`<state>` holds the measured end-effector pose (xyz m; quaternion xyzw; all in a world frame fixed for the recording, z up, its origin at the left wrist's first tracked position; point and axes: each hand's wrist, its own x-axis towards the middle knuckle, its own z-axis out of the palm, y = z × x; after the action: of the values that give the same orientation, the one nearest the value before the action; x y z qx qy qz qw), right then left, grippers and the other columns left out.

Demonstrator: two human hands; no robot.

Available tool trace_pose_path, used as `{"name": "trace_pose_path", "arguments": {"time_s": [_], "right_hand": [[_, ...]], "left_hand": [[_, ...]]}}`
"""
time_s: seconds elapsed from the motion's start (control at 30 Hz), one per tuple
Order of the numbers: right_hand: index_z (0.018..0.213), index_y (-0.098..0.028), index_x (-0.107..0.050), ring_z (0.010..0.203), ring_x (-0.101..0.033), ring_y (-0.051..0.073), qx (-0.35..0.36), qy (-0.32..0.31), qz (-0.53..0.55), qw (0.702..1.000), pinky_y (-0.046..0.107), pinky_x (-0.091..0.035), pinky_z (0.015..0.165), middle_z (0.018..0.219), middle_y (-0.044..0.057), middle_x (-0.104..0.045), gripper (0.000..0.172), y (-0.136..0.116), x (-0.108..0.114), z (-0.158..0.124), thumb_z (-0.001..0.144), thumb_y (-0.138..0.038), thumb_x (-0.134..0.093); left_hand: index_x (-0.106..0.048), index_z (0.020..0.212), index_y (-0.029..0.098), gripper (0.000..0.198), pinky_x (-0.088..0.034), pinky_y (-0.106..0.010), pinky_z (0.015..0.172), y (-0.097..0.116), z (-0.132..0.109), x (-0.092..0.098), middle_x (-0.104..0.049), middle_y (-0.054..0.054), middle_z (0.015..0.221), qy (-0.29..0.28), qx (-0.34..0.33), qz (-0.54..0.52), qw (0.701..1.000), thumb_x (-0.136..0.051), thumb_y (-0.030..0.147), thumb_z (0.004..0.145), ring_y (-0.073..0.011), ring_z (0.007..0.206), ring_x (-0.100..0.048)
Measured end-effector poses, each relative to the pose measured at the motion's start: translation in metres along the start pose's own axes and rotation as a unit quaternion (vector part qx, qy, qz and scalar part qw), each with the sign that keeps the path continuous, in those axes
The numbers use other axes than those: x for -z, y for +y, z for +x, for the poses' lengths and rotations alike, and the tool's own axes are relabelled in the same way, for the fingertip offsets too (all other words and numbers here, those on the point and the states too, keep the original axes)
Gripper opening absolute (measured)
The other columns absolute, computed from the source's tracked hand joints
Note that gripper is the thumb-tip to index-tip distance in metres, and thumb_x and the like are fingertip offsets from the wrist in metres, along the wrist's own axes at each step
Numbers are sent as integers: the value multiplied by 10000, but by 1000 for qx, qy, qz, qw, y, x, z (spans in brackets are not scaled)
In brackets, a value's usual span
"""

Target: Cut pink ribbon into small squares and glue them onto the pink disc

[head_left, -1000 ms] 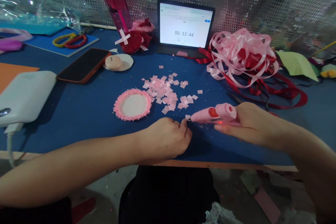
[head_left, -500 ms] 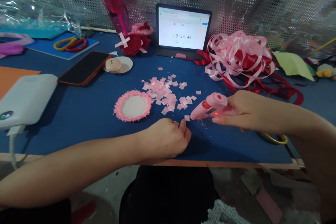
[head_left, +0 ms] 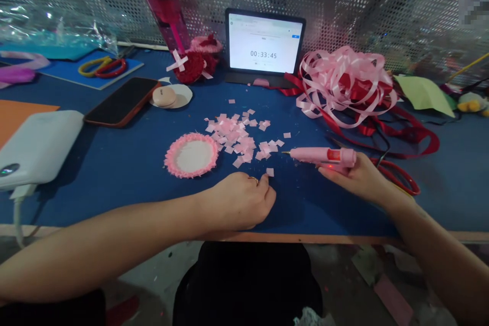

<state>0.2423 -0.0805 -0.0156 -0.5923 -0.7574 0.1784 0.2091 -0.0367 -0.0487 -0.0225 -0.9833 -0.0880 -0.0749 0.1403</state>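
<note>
My right hand (head_left: 364, 178) is wrapped round a pink hot glue gun (head_left: 313, 154), whose metal nozzle points left and whose small red light is lit. Closed near the front of the table, my left hand (head_left: 244, 201) pinches a small pink ribbon square (head_left: 270, 172) at its fingertips. A short gap separates the nozzle from this square. Beyond my left hand lies a pile of similar pink squares (head_left: 235, 132). Left of the pile sits a round white disc (head_left: 193, 156) with a ruffled pink border (head_left: 171, 158) round its edge.
Pink ribbon (head_left: 344, 81) and dark red ribbon (head_left: 416, 150) lie tangled at the back right. A tablet (head_left: 263, 41) showing a timer stands at the back. Leftward are a phone (head_left: 122, 102), a white power bank (head_left: 38, 145) and scissors (head_left: 110, 68). Red-handled scissors (head_left: 405, 175) lie behind my right wrist.
My right hand has drawn back slightly and turned the glue gun level, uncovering its nozzle and moving it away from the square. My left hand stays nearly still.
</note>
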Motion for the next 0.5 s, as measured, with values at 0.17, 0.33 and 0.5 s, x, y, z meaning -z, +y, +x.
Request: {"name": "trace_pose_path", "arguments": {"time_s": [0.17,0.33,0.5], "right_hand": [[1102,-177,-554,847,-625,265,23,85,-62,994,407,-500,734,950,98,-640,367,4,9,-6,816,-407,-564],[929,-230,-577,754,-550,236,184,421,-188,868,379,-422,711,768,54,-576,230,-17,9,-20,729,-235,-691],[848,-181,-624,671,-530,160,347,100,-324,874,300,-410,610,772,21,-636,119,-53,-28,-1,878,-141,-516]], "left_hand": [[-651,885,80,203,-461,-292,393,-1,-1,1,-697,-199,977,1,-7,8,1000,-478,154,807,-170,474,-599],[-652,889,83,191,-468,-297,397,-1,-1,1,-701,-192,977,-5,-8,6,1000,-501,156,798,-175,475,-601],[-653,888,78,184,-462,-284,399,-1,-1,-1,-688,-200,1026,9,-4,12,1000,-523,166,791,-176,498,-622]]}}
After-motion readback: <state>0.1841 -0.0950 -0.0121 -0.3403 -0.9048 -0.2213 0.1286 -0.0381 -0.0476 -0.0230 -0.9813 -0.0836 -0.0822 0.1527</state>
